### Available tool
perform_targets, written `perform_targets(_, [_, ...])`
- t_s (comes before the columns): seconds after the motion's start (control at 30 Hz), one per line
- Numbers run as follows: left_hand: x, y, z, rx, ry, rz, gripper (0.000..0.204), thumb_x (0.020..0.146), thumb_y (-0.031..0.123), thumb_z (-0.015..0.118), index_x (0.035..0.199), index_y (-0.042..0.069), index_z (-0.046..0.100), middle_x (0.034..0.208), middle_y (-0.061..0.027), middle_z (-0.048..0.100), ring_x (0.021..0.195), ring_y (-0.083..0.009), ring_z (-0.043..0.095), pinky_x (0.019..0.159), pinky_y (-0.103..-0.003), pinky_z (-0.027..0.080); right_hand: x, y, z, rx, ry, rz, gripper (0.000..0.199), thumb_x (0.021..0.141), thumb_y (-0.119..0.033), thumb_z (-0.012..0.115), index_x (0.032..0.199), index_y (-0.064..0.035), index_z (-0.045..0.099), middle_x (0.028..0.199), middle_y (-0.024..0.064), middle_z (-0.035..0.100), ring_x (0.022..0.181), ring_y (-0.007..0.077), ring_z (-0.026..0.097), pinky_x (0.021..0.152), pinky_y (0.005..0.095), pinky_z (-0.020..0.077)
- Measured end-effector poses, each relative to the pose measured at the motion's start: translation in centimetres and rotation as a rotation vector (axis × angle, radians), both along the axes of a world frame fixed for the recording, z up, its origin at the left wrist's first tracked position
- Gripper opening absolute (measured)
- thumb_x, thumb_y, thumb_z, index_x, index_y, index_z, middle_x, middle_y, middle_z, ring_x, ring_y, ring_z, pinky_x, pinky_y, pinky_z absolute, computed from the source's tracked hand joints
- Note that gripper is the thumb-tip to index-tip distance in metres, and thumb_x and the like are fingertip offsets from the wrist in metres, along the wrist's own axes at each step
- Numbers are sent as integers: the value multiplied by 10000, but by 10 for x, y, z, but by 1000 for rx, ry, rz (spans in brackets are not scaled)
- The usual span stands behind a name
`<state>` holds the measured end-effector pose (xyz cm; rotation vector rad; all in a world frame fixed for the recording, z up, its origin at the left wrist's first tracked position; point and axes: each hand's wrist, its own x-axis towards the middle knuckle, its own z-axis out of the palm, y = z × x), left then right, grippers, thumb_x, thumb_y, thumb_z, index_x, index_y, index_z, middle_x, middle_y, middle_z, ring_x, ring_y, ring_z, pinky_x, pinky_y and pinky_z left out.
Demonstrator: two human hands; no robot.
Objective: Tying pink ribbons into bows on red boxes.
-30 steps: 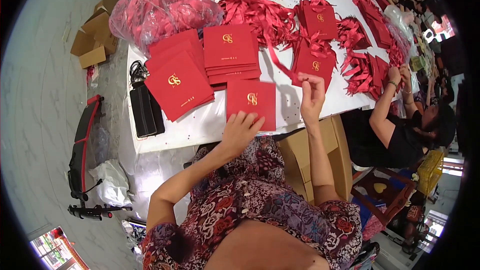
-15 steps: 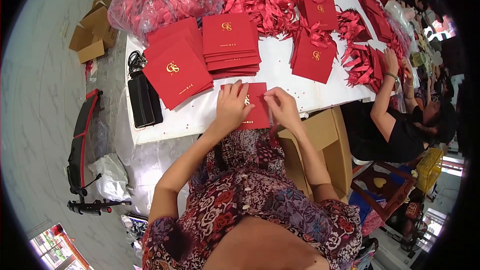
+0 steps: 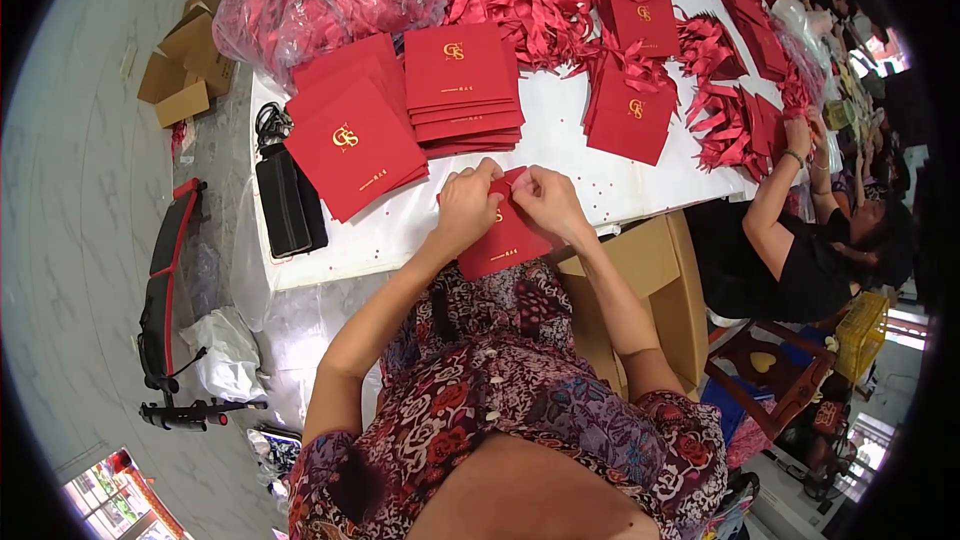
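Note:
A flat red paper bag (image 3: 505,242) with gold print lies tilted at the near table edge, its lower part reaching over my lap. My left hand (image 3: 470,202) grips its upper left side, fingers curled over the top and thumb on the front. At the top edge, my right hand (image 3: 553,203) is closed in a pinch beside the left thumb. What lies between those right fingertips is too small to make out. Just beyond my hands are a neat stack of red bags (image 3: 460,70) and a fanned stack of red bags (image 3: 355,155), without visible ribbons.
Ribbon-handled red bags (image 3: 628,125) lie on the white table (image 3: 555,110). Behind are loose red ribbons (image 3: 520,15) and a clear plastic sack (image 3: 325,10). A black case (image 3: 285,205) sits left. An open carton (image 3: 640,290) stands at my right, a co-worker (image 3: 790,240) beyond.
My right hand has moved left onto the bag's top edge. My left hand now grips the bag instead of lying flat on it. The bag has tilted and shifted toward me.

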<state>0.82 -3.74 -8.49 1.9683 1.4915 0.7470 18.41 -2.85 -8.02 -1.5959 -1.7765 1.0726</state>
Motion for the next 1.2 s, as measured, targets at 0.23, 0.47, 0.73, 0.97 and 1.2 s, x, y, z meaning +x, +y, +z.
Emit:
perform_targets(0.23, [8,-16,8,389,214,-30,260,737,42,689,986,85,623,759,-106,647,729,-297,587,704,-389,417,-3,0,25,-30,-87,54,176,790,-168,676,761,4,653,696,152,668,657,301,663,642,391,524])
perform_targets(0.47, [3,-19,15,186,-13,131,247,746,43,683,986,97,670,754,-92,636,740,-286,569,702,-409,411,-13,-8,23,233,-175,86,168,779,-161,676,745,-4,628,658,168,642,652,358,652,639,421,518])
perform_targets(0.73, [7,-32,19,424,186,62,221,748,8,647,960,71,662,759,-73,646,717,-266,555,669,-383,406,-11,-9,14,-201,168,51,182,799,-162,684,767,9,632,656,168,633,599,311,636,596,385,505])
perform_targets(0.97, [-10,-30,33,195,141,79,165,787,72,697,944,83,648,734,-85,647,715,-311,607,668,-396,436,-21,-18,31,150,14,103,183,851,-172,686,868,9,672,669,141,605,602,230,611,592,353,483])
perform_targets(1.2, [-27,-23,41,160,178,-109,150,778,109,730,854,76,605,736,-80,643,715,-290,615,716,-399,437,0,10,20,17,142,254,156,873,-160,681,911,-15,726,793,95,644,656,154,605,613,298,479])
